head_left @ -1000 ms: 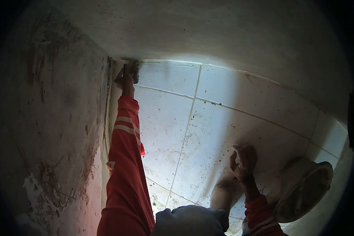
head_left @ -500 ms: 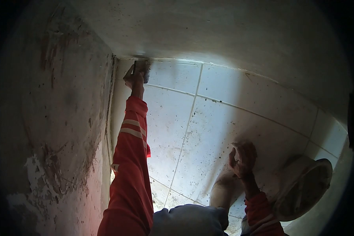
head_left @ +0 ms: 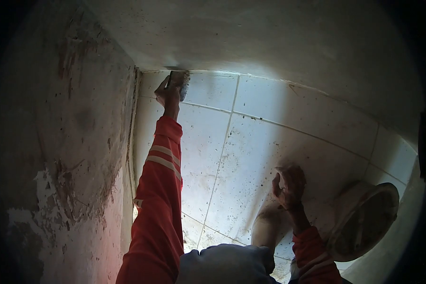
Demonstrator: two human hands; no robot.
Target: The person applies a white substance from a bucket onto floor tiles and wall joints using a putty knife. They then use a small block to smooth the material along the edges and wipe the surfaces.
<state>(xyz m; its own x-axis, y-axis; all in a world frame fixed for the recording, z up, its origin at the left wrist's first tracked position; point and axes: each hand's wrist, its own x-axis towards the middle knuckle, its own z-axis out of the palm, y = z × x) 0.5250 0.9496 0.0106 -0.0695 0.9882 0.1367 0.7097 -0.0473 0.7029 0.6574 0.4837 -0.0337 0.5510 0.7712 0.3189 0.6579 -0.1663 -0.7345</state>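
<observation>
My left hand [head_left: 168, 97] reaches out to the far left corner, its fingers closed around a dark, flat rectangular trowel [head_left: 178, 85]. The trowel stands close to the line where the white tiled floor [head_left: 208, 132] meets the wall; its handle is mostly covered by the hand. Nearer to me, over the shaded tiles, hangs my right hand [head_left: 289, 187] with its fingers bent and a gap between thumb and forefinger. Nothing shows in it, though the palm is partly hidden.
A round bucket [head_left: 364, 222] with a stick-like thing inside stands at the lower right. A rough, stained wall [head_left: 80, 142] with peeling patches rises on the left, and a plain grey wall [head_left: 251, 38] runs across the far side. Crumbs dot the tiles.
My left hand and the trowel have slid a little to the right along the wall's foot. My right hand has shifted slightly left and away from me.
</observation>
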